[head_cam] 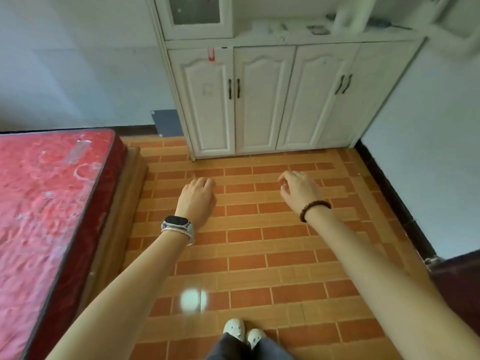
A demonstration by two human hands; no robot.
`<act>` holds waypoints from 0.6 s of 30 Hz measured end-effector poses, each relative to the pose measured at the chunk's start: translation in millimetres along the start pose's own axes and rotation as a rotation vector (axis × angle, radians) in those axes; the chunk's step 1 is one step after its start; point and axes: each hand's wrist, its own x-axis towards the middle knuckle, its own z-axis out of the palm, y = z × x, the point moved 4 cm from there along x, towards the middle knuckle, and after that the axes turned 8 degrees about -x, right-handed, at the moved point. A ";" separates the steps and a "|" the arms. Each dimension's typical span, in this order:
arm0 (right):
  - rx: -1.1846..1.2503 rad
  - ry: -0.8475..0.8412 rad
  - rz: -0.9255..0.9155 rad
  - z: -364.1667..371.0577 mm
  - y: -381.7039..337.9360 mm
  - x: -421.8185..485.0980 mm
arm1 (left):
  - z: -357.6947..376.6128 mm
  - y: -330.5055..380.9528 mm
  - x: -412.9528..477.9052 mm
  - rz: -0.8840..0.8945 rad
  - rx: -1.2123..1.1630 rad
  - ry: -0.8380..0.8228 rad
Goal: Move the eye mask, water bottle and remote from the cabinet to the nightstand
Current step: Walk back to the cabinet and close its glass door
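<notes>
Brick-tiled floor (259, 229) stretching to a white cabinet (262, 100) at the far wall, both hands out, grasping nothing.

Left hand (198, 197) and right hand (298, 190) slack-fingered above the tiles, well short of the cabinet. Up on its ledge (259, 36), ahead and off to the right: a dark flat thing (315, 29) beside a pale upright shape (344, 18), perhaps the bottle, too smeared to tell. Likely nearer the right hand. Red bed (52, 203) at left; no nightstand in view.
</notes>
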 end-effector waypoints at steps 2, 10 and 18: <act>0.005 0.013 0.057 -6.1 15.3 -5.5 | 5.4 10.9 15.7 0.067 -0.019 -0.014; -0.006 0.051 0.326 -27.0 88.2 -53.5 | 37.7 75.4 73.0 0.288 -0.058 -0.131; -0.046 0.070 0.462 -46.2 165.2 -73.0 | 65.8 158.3 122.4 0.416 -0.048 -0.149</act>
